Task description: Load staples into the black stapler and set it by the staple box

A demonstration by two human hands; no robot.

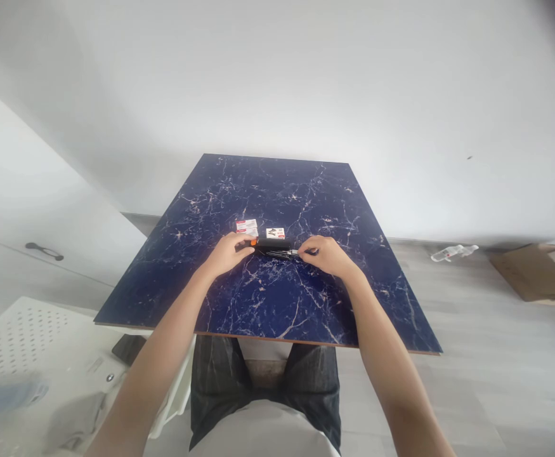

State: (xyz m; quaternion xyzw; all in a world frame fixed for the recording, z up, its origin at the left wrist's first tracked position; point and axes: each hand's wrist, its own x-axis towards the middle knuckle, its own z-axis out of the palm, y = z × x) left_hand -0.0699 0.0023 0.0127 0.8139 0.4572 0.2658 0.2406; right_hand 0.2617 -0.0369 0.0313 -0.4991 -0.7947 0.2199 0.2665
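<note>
A long black object (273, 244) lies across the blue marbled table (267, 298), with an orange piece at its left end and thin silvery parts along its near side. Its exact kind is too small to make out. My left hand (229, 254) pinches the left end by the orange piece. At the other end, the fingers of my right hand (323, 254) are closed on a small silvery piece (294, 252). Just behind the object are a small white box (275, 233) with a dark picture and red-and-white packets (247, 227).
To the left stands a white perforated surface (25, 343) with a dark flat item (129, 348) on it. A cardboard box (536, 273) and a clear plastic bottle (453, 252) are on the floor at right. A white wall (277, 82) rises behind the table.
</note>
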